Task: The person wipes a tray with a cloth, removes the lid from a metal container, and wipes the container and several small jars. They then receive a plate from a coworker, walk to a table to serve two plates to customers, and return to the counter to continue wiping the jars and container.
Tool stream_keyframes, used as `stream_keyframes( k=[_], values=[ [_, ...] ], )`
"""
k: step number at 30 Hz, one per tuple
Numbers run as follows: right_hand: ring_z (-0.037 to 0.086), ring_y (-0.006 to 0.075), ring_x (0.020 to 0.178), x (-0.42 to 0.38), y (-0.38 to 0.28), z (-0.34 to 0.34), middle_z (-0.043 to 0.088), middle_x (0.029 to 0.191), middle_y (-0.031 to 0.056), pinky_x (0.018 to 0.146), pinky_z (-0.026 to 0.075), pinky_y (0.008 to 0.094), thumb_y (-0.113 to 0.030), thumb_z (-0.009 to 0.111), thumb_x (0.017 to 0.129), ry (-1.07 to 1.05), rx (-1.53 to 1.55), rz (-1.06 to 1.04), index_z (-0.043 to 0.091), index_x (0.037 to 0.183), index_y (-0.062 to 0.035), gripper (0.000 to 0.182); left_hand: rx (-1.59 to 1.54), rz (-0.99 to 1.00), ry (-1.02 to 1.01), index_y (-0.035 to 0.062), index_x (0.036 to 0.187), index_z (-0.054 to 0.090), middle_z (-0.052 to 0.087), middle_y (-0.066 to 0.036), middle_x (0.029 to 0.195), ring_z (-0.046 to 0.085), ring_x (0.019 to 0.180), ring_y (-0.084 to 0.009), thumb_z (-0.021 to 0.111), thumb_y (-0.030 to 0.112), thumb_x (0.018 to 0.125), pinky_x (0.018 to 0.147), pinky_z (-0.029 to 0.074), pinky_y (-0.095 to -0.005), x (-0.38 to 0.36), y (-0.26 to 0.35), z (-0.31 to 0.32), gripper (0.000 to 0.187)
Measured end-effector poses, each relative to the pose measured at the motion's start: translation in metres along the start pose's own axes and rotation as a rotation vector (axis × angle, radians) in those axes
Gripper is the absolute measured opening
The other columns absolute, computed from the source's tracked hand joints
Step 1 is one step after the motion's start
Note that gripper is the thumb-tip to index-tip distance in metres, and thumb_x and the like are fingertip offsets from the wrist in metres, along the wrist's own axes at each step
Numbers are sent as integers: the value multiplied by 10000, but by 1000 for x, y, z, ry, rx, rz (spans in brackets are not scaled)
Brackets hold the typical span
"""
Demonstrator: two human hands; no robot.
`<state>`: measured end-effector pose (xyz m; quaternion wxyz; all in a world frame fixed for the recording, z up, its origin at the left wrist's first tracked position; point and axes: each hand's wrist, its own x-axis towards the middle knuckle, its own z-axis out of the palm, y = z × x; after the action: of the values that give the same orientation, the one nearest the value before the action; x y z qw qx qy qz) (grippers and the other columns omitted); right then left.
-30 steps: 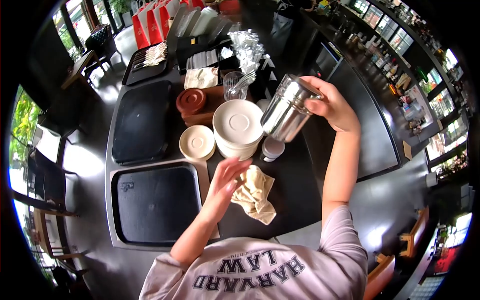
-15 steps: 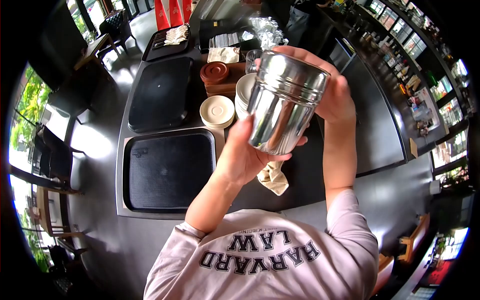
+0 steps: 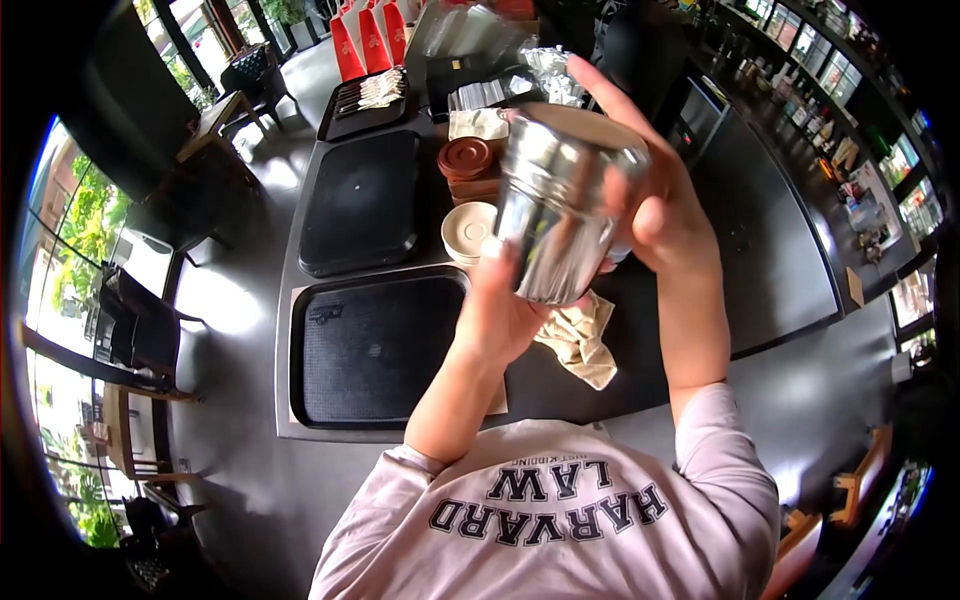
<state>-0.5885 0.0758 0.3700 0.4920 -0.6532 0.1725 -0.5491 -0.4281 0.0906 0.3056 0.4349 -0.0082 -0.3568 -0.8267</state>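
A shiny metal canister with ridges near its upper rim is held up tilted over the counter, blurred by motion. My left hand is wrapped round its lower part, thumb on the near side. At the upper right side of the canister is my right hand, its index finger stretched up past the rim and its thumb apart; its other fingers are partly hidden or smeared. Below the canister a crumpled beige cloth lies on the counter. Stacked cream saucers stand to the left, partly covered by the canister.
Two black trays lie at the left of the counter. Behind are a brown lidded container, a cutlery tray, crumpled foil and red bags. A dark worktop extends on the right.
My view has turned left, so the scene shifts right. My right index finger has lifted away from the canister's rim, and the canister has tilted a little more upright.
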Motion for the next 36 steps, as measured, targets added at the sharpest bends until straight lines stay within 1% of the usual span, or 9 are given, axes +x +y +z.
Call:
stream_keyframes(
  k=[2, 4, 8, 12, 14, 20, 27, 33, 36],
  values=[
    [516, 219, 1043, -7, 2, 9, 469, 1234, 199, 884, 424, 325, -483, 774, 627, 137, -113, -63, 34, 1396, 48, 1192, 491, 341, 122, -25, 1304, 315, 499, -172, 1176, 530, 1068, -250, 660, 414, 744, 820, 498, -321, 5, -13, -6, 792],
    [493, 286, 1146, -15, 5, 19, 424, 1284, 255, 967, 398, 390, -491, 774, 630, 264, -174, -137, -23, 1398, 33, 1225, 522, 373, 300, -4, 1269, 362, 500, -132, 1142, 509, 1075, -214, 772, 189, 645, 914, 408, -325, -1, -14, 3, 771],
    [514, 309, 1113, -27, 24, 27, 457, 1235, 271, 937, 433, 397, -387, 818, 603, 377, -159, -180, -27, 1410, -11, 1227, 1305, 682, 331, -1, 1237, 400, 537, -172, 1075, 555, 973, -301, 814, 163, 546, 843, 441, -362, 3, -19, -5, 822],
    [556, 286, 1032, -34, 35, 37, 531, 1132, 245, 895, 461, 387, -389, 798, 615, 477, -223, -142, -11, 1406, -1, 1196, 1487, 673, 377, -18, 1163, 463, 592, -164, 1007, 620, 882, -275, 834, 195, 506, 775, 493, -327, -7, -17, -8, 784],
    [573, 231, 956, -33, 37, 43, 558, 1065, 185, 853, 458, 341, -370, 797, 634, 438, -147, -226, -1, 1421, -42, 1167, 1450, 742, 388, -18, 1152, 477, 592, -162, 1001, 621, 865, -274, 841, 214, 491, 763, 496, -325, -11, -23, -8, 790],
    [568, 256, 929, -36, 47, 38, 538, 1035, 203, 843, 457, 367, -465, 800, 567, 413, -152, -227, 19, 1413, -16, 1236, 1402, 766, 362, -29, 1158, 466, 587, -168, 1000, 607, 866, -293, 828, 193, 484, 746, 494, -335, -14, -32, -17, 797],
    [479, 289, 977, -50, 58, 35, 451, 1083, 232, 925, 350, 418, -315, 809, 556, 302, 20, -272, -14, 1410, -21, 1222, 1394, 834, 293, -35, 1156, 468, 578, -177, 1007, 600, 865, -305, 821, 190, 451, 747, 493, -346, -18, -37, -26, 819],
    [475, 283, 969, -66, 76, 15, 475, 1051, 208, 917, 343, 412, -367, 854, 506, 2, 160, -306, -59, 1423, -83, 1325, 1319, 465, 109, -13, 1193, 436, 546, -187, 1039, 585, 924, -330, 840, 222, 487, 787, 481, -351, -31, -31, -29, 847],
    [485, 342, 1120, -80, 72, 41, 482, 1153, 226, 992, 340, 444, -482, 850, 495, 419, -26, -119, -103, 1421, -126, 1376, 1206, 287, 7, -32, 1176, 440, 548, -187, 1036, 583, 914, -337, 846, 262, 527, 784, 475, -359, -39, -26, -38, 820]
  ],
)
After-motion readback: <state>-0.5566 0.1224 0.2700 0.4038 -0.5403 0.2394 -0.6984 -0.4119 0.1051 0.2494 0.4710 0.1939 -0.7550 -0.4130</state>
